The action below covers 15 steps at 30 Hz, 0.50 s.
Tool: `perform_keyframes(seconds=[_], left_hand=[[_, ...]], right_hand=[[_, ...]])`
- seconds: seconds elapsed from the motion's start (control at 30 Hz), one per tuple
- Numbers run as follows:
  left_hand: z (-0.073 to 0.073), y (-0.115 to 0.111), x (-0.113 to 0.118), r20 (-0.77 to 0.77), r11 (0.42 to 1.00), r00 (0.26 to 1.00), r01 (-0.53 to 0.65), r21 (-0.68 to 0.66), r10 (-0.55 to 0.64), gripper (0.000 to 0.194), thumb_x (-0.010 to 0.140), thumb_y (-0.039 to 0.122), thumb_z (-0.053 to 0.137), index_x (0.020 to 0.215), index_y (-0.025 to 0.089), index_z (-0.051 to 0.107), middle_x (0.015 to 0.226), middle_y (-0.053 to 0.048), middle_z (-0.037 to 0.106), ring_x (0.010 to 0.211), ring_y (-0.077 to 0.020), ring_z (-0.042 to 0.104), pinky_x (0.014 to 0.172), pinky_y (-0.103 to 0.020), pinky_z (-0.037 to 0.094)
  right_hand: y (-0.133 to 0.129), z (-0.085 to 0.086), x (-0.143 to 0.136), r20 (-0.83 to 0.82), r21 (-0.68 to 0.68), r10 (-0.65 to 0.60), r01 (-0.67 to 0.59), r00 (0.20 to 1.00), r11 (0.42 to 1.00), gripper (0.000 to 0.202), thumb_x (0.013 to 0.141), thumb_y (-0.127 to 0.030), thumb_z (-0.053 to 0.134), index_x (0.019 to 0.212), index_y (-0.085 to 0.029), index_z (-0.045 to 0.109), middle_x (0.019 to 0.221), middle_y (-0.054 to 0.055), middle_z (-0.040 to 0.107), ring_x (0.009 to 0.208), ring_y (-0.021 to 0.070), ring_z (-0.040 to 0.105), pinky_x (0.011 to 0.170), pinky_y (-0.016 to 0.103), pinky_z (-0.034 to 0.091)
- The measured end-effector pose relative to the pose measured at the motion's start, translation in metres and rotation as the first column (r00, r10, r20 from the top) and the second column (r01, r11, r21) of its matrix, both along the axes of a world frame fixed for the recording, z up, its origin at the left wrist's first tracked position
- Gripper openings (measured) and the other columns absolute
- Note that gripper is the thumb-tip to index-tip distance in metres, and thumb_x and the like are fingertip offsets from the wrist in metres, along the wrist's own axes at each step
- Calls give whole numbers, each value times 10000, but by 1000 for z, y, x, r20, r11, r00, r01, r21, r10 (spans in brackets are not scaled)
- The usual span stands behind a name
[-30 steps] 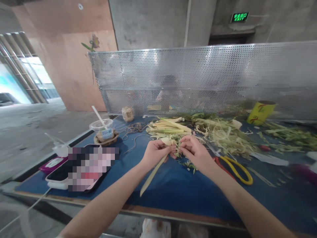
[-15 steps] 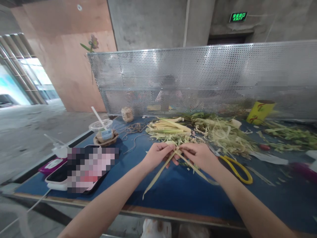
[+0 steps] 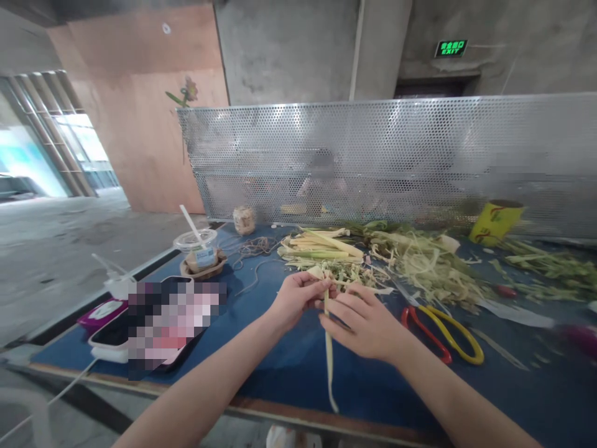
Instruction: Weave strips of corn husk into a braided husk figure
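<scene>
Over the blue table, my left hand pinches a pale plant strip near its upper end. My right hand is closed around the same strip just to the right, its fingers bent against it. The strip hangs down between the hands toward the table's front edge. Another pale end sticks out to the right above my right hand. Just behind the hands lie green plant scraps and a bundle of pale yellow-green stalks. Where the fingertips meet, the small details are hard to make out.
Scissors with red and yellow handles lie right of my right hand. A heap of husks and a yellow can stand behind. Left are a lidded cup, string and phones. A perforated metal screen borders the table.
My right hand has turned and moved slightly down, uncovering the scissors' red handle. The two strips that spread apart below the hands now appear as one hanging down and one end pointing right.
</scene>
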<state>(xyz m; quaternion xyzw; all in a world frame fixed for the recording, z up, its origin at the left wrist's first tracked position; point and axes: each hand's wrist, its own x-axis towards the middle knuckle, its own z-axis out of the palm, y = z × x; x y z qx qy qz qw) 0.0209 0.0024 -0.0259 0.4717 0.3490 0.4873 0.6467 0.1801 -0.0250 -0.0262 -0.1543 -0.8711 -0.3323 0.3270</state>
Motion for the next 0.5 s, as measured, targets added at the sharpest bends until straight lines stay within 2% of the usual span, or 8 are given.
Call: perform_keyframes(seconds=[0.1, 0.17, 0.2, 0.27, 0.37, 0.43, 0.5], left_hand=[[-3, 3, 0, -51, 996, 997, -47, 82, 51, 290, 561, 331, 741, 671, 92, 618, 609, -28, 655, 490, -80, 568, 478, -181, 468], [-4, 4, 0, -81, 986, 994, -66, 150, 79, 282, 554, 326, 742, 665, 100, 613, 592, -22, 652, 504, -111, 587, 466, -204, 477], [-4, 5, -1, -93, 982, 993, -60, 178, 78, 279, 558, 324, 739, 678, 103, 617, 598, -27, 657, 536, -136, 608, 462, -214, 480], [-3, 6, -1, -116, 977, 991, -38, 211, 64, 276, 575, 320, 726, 716, 105, 625, 620, -43, 668, 613, -184, 640, 449, -221, 479], [-4, 6, -1, -160, 970, 986, -2, 241, 42, 275, 598, 305, 708, 772, 105, 634, 664, -64, 682, 663, -213, 652, 441, -224, 477], [-7, 5, -1, -203, 962, 978, 6, 272, 51, 259, 611, 286, 698, 784, 104, 638, 689, -72, 686, 658, -206, 647, 449, -229, 484], [-9, 5, -1, -244, 954, 968, 10, 301, 66, 234, 620, 264, 689, 783, 104, 642, 720, -78, 688, 646, -194, 636, 459, -234, 491]], right_hand=[[5, -4, 0, -200, -159, 58, -90, 978, 983, 177, 803, -129, 515, 871, -249, 626, 840, 26, 655, 838, 149, 567, 817, 342, 409], [11, -6, 3, -404, -336, 19, -167, 914, 927, 164, 810, -166, 515, 877, -251, 639, 863, 38, 659, 860, 164, 580, 793, 339, 438], [14, -6, 4, -494, -430, -44, -200, 868, 880, 155, 813, -191, 512, 867, -246, 646, 879, 49, 662, 872, 180, 587, 786, 345, 450], [20, -8, 5, -612, -610, -233, -264, 756, 747, 147, 808, -253, 513, 842, -229, 654, 890, 68, 672, 863, 214, 608, 764, 358, 473], [26, -12, 4, -645, -754, -469, -402, 604, 519, 185, 752, -363, 562, 784, -200, 643, 815, 72, 690, 764, 239, 638, 684, 347, 497], [28, -14, 2, -623, -782, -528, -462, 577, 419, 224, 722, -406, 577, 712, -187, 625, 659, 51, 675, 607, 213, 628, 586, 316, 493], [29, -16, 1, -579, -814, -562, -462, 591, 352, 251, 708, -422, 581, 630, -184, 596, 487, 13, 605, 456, 172, 569, 490, 282, 458]])
